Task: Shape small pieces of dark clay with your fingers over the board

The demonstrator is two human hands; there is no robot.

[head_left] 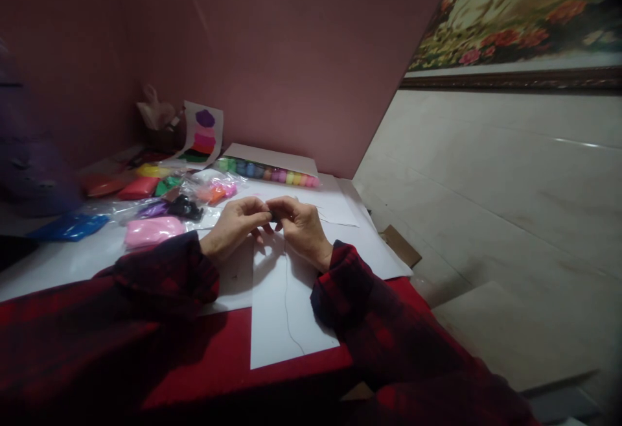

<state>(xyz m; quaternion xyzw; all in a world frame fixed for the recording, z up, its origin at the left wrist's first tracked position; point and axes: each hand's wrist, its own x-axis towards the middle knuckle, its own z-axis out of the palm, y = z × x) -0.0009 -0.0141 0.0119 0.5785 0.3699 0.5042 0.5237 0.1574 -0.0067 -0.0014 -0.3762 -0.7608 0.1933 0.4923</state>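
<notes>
Blackish piece (273,217) bridges left fingers (259,219) and right fingers (287,211).

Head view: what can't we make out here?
- Small dark piece held between left hand and right hand: head view, mostly covered by the hands; shape and material unclear.
- Thin dark wavy line on white paper sheet: head view, upper end lost at the hands.
- Large purple object: head view, cut off by the left edge, blurred.
- Framed floral painting: head view, cut off by top and right edges.
</notes>
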